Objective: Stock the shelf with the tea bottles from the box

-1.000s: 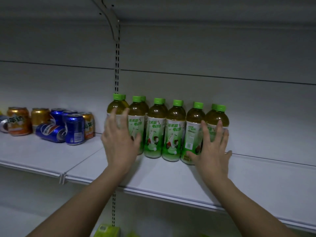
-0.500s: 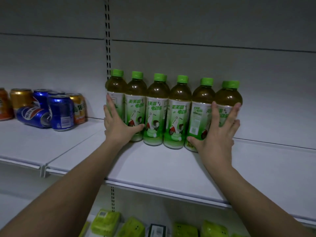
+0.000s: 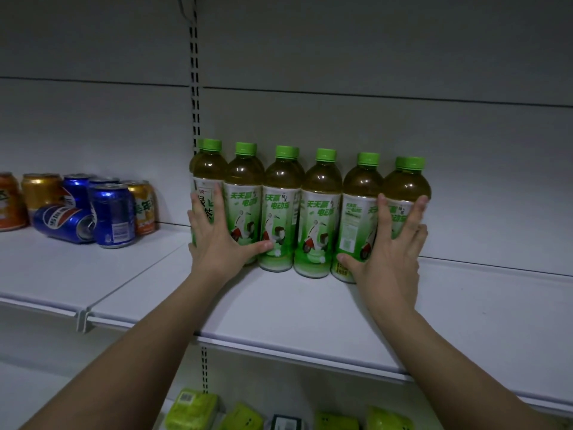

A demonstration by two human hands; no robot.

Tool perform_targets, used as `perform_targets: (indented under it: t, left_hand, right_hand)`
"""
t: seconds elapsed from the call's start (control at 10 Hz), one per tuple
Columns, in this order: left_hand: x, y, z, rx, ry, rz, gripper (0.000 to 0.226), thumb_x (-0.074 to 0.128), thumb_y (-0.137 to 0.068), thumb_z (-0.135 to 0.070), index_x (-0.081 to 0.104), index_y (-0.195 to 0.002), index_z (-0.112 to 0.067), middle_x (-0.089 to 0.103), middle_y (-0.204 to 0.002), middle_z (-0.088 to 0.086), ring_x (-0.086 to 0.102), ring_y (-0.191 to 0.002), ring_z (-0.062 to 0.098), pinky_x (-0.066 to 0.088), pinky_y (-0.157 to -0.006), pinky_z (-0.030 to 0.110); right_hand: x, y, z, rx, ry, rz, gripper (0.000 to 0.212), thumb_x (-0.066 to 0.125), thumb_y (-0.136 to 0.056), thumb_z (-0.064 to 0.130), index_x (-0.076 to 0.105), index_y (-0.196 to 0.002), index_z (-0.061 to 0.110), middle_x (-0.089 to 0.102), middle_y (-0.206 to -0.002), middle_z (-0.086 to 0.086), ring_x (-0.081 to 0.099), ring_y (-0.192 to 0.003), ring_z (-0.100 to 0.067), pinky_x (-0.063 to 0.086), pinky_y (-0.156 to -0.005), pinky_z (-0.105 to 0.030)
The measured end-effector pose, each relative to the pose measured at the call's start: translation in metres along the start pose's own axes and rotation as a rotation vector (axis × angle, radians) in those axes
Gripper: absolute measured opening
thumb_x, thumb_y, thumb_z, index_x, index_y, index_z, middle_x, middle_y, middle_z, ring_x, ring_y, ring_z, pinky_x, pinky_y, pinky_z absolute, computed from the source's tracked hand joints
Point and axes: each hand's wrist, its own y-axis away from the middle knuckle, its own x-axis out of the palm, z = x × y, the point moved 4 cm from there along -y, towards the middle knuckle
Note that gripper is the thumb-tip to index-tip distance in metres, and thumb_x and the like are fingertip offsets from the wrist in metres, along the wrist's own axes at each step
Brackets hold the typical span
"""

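Several tea bottles [image 3: 319, 212] with green caps and green-white labels stand upright in a tight row at the back of the white shelf [image 3: 310, 315]; more caps show behind the front row. My left hand [image 3: 221, 243] lies flat against the leftmost bottle [image 3: 208, 169], fingers spread, thumb reaching across the second bottle's base. My right hand [image 3: 389, 246] presses flat on the rightmost bottle [image 3: 406, 184], thumb at the base of its neighbour. Neither hand grips a bottle. The box is out of view.
Orange, gold and blue drink cans [image 3: 111, 215] stand on the shelf to the left; one blue can [image 3: 65, 223] lies on its side. A slotted upright [image 3: 194, 88] runs behind the bottles. Yellow-green packages [image 3: 192, 411] lie on the shelf below.
Both hands stay pressed on the row's ends, and the bottles now stand closer together and straighter. The view has moved closer.
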Motion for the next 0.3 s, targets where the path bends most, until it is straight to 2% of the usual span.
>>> perform_targets:
  t: [0.1,0.2,0.3]
  left_hand:
    - [-0.002,0.003,-0.001,-0.053,-0.053,0.053,0.136,0.074,-0.054,-0.071,-0.027,-0.142,-0.046,-0.030,-0.157,-0.002,-0.013,-0.148,0.031,0.014,-0.112,0.067]
    - [-0.005,0.018,-0.008,-0.173,-0.069,0.121,0.129,0.068,-0.064,-0.071,-0.029,-0.143,-0.040,-0.026,-0.158,0.004,-0.010,-0.148,0.035,0.012,-0.112,0.068]
    - [-0.007,0.040,-0.031,-0.102,-0.147,0.102,0.119,0.059,-0.074,-0.069,-0.027,-0.147,-0.031,-0.023,-0.159,0.005,-0.009,-0.148,0.034,0.008,-0.114,0.064]
  right_hand:
    - [-0.004,0.003,0.003,-0.004,0.033,0.011,0.119,0.079,-0.070,0.047,-0.009,-0.149,0.043,-0.035,-0.155,0.003,-0.001,-0.148,-0.040,0.042,-0.101,-0.064]
    - [-0.014,0.005,0.004,-0.010,0.020,0.067,0.119,0.079,-0.070,0.047,-0.010,-0.149,0.043,-0.037,-0.154,0.003,-0.002,-0.148,-0.039,0.041,-0.101,-0.064]
    - [-0.034,0.011,0.006,-0.022,-0.017,0.142,0.103,0.074,-0.077,0.045,0.002,-0.151,0.040,-0.021,-0.160,0.001,0.002,-0.149,-0.036,0.032,-0.110,-0.062]
